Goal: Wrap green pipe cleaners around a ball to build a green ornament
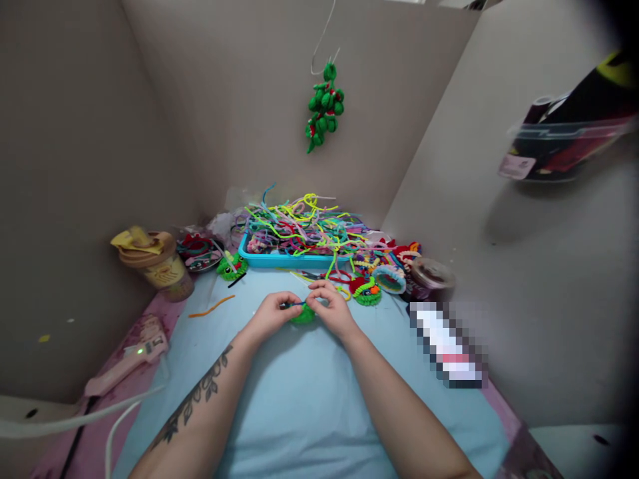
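Note:
Over the blue cloth, a small green pipe-cleaner piece [303,316] is pinched between my two hands. My left hand [274,315] grips its left side with thumb and fingers closed. From the right, my right hand [330,310] closes thumb and forefinger on it. A short dark-blue strip [302,304], apparently pipe cleaner, shows between the thumbs along the top edge; the fingertips partly cover it. Just right of my right hand lies a green and red pipe-cleaner figure [367,293]. Another green figure [232,267] lies to the left, and an orange pipe cleaner [212,307] rests nearer me.
Behind my hands, a blue tray [294,261] overflows with coloured pipe cleaners [309,226]. A lidded cup [164,266] and a pink glue gun [134,359] with a cord stand left. A jar [432,278] and blurred phone-like object [449,346] lie right. Walls enclose three sides.

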### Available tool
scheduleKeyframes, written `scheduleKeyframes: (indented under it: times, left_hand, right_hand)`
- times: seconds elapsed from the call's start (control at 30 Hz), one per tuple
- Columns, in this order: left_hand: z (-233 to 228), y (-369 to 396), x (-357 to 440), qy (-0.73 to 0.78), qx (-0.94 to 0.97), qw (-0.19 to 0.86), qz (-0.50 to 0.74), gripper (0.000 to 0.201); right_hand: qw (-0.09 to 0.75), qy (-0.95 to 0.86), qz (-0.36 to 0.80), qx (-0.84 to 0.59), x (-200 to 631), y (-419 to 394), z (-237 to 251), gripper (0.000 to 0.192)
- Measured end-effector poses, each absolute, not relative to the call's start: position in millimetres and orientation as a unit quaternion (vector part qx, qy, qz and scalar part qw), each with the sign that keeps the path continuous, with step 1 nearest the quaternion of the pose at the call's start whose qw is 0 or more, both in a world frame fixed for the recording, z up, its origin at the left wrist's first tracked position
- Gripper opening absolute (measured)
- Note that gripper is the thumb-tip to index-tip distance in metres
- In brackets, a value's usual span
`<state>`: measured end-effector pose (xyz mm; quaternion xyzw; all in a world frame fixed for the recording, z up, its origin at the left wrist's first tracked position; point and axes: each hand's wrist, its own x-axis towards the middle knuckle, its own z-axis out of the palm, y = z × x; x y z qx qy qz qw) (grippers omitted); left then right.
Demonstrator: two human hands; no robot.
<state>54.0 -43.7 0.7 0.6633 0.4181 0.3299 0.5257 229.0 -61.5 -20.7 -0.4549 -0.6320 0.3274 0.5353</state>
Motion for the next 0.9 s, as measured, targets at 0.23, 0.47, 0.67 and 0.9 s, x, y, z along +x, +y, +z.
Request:
scheduleKeyframes:
  times: [0.23,0.47,0.67,0.9]
  left_hand:
    - [-0.3,-42.3,53.3,0.409,0.7,0.489,0.322,0.018]
    - [-1.5,-41.5,51.5,0.419,0.684,0.506,0.317,0.022]
    - [-5.5,-40.5,51.2,0.41,0.689,0.509,0.314,0.02]
    - [-6.4,-40.0,51.7,0.404,0.703,0.499,0.306,0.017]
  right_hand:
    - [0.512,-0.629,0.34,-0.476,223.4,-58.3,-27.9,0.004]
    - [0.516,-0.697,0.221,-0.447,222.1,-62.5,-22.5,0.008]
    - [0.467,-0.749,0.158,-0.442,226.5,-61.8,-23.7,0.011]
    - [0.439,-0.767,0.142,-0.446,224.8,-62.8,-23.0,0.015]
